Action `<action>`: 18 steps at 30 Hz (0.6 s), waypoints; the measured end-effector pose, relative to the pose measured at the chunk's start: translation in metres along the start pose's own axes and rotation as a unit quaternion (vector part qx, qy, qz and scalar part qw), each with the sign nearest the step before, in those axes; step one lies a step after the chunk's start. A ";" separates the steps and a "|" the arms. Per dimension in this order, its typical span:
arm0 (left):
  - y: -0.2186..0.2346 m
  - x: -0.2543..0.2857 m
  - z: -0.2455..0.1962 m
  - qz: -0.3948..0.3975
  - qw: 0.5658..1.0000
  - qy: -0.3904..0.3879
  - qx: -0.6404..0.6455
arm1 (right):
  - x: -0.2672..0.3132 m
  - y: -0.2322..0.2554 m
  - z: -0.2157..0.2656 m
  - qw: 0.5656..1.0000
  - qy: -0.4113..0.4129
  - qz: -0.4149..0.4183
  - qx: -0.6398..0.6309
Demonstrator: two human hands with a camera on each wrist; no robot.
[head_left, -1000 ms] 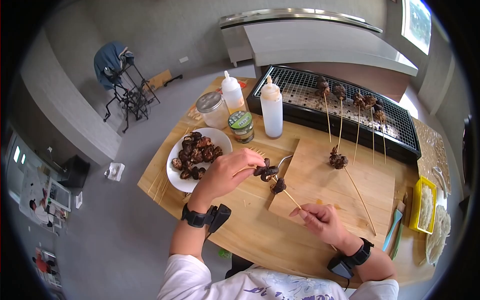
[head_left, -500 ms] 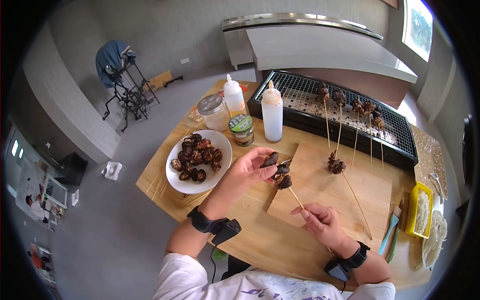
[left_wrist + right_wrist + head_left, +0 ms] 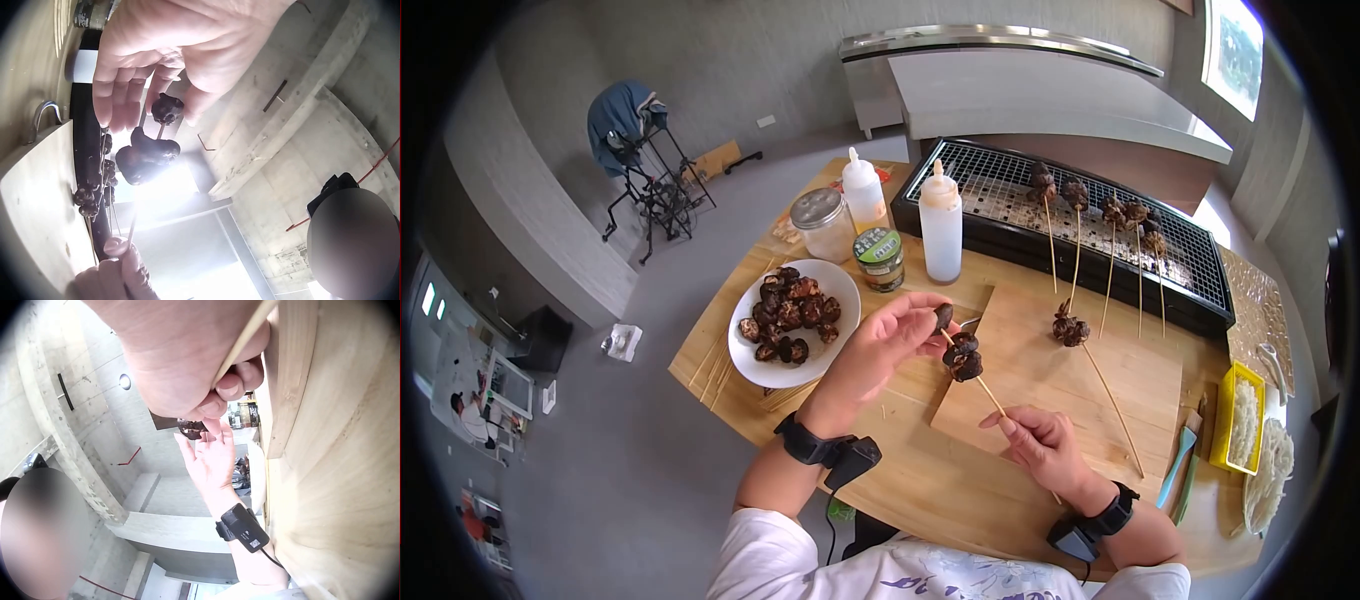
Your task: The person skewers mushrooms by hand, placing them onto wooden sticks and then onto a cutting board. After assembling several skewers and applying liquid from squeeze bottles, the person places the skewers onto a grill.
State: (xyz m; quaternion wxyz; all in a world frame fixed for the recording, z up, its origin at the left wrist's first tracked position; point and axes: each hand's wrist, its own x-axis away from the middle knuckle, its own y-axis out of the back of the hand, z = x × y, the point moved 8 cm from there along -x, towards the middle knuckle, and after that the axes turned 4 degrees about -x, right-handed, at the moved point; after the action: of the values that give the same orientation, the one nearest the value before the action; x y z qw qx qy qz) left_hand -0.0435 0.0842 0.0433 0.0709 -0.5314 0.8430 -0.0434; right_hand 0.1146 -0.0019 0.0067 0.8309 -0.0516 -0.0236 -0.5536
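Between thumb and fingertips, the left hand [image 3: 887, 343] pinches a dark mushroom piece [image 3: 943, 317] at the upper tip of a wooden skewer [image 3: 991, 396]. In the left wrist view this piece [image 3: 167, 109] has the stick's tip against it, above a dark cluster [image 3: 147, 156] threaded on the stick. The right hand [image 3: 1050, 450] grips the skewer's lower part; in the right wrist view the stick [image 3: 245, 339] runs through its curled fingers. A white plate [image 3: 847, 352] of dark mushroom pieces [image 3: 797, 309] stands left of the left hand. Another loaded skewer [image 3: 1112, 408] lies on the cutting board [image 3: 1020, 322].
A black grill [image 3: 1050, 240] with several loaded skewers stands at the back. Two squeeze bottles [image 3: 942, 230], a lidded jar [image 3: 820, 225] and a green-labelled jar [image 3: 879, 262] stand behind the plate. A yellow tray [image 3: 1228, 445] and blue brush [image 3: 1180, 462] lie at the right. Bare sticks lie beside the plate.
The left hand has moved right from near the plate to the skewer's tip, bringing a mushroom piece there. The pieces on the stick sit closer together. The right hand keeps its hold.
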 end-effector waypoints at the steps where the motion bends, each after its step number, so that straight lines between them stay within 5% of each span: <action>1: 0.001 0.000 0.000 0.011 0.999 -0.001 0.030 | 0.000 0.000 0.000 1.000 0.001 0.001 0.002; 18: -0.007 0.000 0.013 0.024 0.995 0.003 0.097 | 0.000 0.000 -0.001 0.999 0.007 -0.009 0.036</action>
State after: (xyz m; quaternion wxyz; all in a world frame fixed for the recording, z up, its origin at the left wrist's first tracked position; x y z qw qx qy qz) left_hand -0.0348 0.0816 0.0317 0.1204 -0.5016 0.8475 -0.1250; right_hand 0.1144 -0.0025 0.0061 0.8271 -0.0175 -0.0380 -0.5605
